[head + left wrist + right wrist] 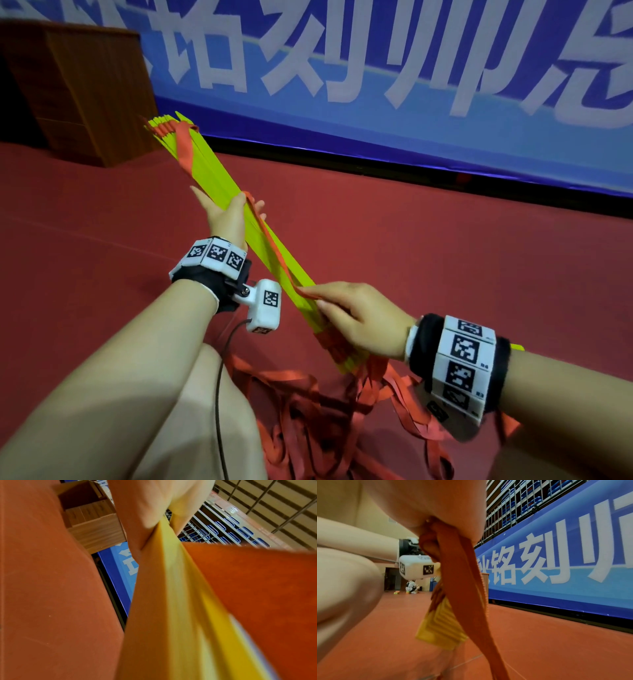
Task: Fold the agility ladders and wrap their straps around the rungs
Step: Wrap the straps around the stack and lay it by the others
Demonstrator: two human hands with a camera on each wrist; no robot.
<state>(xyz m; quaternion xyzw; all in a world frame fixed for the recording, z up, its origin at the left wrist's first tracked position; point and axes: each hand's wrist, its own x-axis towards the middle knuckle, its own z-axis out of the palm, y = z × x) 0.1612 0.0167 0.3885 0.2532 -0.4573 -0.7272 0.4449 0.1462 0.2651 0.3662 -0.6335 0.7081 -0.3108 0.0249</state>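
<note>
- A long blue banner (565, 563) runs along the edge of the red floor, with large white Chinese characters; in the right wrist view "铭刻" reads clearly, and the characters on either side are cut off.
- White wrist bands (462, 359) carry black-and-white square code markers, with tiny print too small to read.

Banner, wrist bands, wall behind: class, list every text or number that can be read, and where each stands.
"铭刻", large white characters on the blue banner; those beside them are cut off.
"R4", small print on the right wrist band; the other small labels there are blurred.
Number on the far wall: too blurred.
</note>
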